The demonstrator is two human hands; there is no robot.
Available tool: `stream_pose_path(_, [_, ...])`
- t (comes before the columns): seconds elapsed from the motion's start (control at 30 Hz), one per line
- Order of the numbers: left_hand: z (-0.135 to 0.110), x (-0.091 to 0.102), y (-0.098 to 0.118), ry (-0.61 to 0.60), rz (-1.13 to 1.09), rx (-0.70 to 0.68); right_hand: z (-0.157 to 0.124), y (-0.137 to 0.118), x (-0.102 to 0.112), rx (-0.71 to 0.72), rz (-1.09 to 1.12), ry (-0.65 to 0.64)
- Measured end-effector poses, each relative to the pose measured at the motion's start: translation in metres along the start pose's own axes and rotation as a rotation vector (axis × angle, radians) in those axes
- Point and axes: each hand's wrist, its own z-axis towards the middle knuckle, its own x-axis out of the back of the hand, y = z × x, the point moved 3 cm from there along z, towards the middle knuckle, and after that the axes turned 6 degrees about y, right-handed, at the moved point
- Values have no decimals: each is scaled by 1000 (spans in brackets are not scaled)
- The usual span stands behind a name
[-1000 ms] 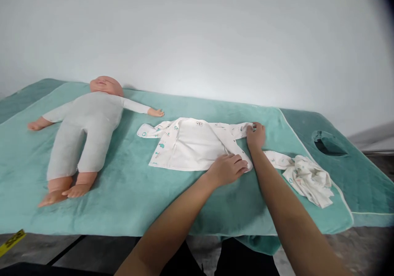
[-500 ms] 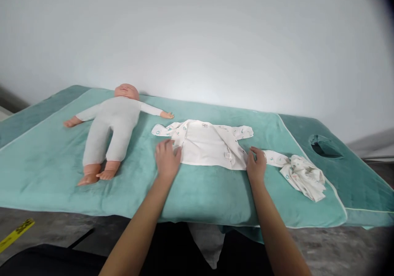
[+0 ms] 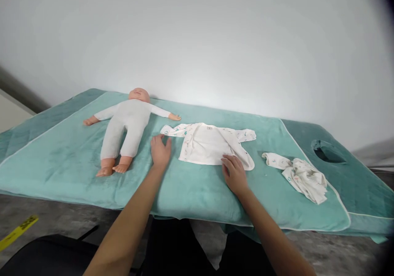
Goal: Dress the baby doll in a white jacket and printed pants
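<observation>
A small white baby shirt (image 3: 207, 147) with a printed pattern on its sleeves lies spread open on the green bed cover, its neck label toward the wall. My right hand (image 3: 234, 173) rests at the shirt's lower edge, right of its middle, with fingers apart. Just left of the shirt, below its left sleeve, my left hand (image 3: 160, 151) is open over the cover and holds nothing. A baby doll (image 3: 129, 118) in a white bodysuit lies on its back further left, arms stretched out, one hand near the shirt's left sleeve.
A crumpled white printed garment (image 3: 304, 177) lies to the right on the green cover (image 3: 197, 202). Beyond it, the bed has a dark face hole (image 3: 329, 153). A plain wall (image 3: 197, 42) runs behind the bed. A black seat (image 3: 46, 255) stands at the lower left.
My right hand has moved left from the shirt's right edge onto its lower hem. The shirt's right front panel now lies spread further outward. My left hand has come off the shirt's left side.
</observation>
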Motion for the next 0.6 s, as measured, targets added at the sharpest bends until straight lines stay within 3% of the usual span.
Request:
stream_pose_path(0.1, [32,-20,-9,-62,155,30,15,-28,-28,-132,200,-129])
stream_pose_path(0.23, [54,-34,-16,-131,124,56,41,-48,-79,-457,488,-277])
stream_pose_path(0.4, [69,-33,-23,24,-39,126,70,-40,-138,-816,737,-314])
stream_pose_path(0.5, [79,-36,-28,110,-72,186,74,-35,-159,-842,856,-286])
stream_pose_path(0.6, [87,-42,-31,180,-50,140,73,-37,-163,-742,899,-266])
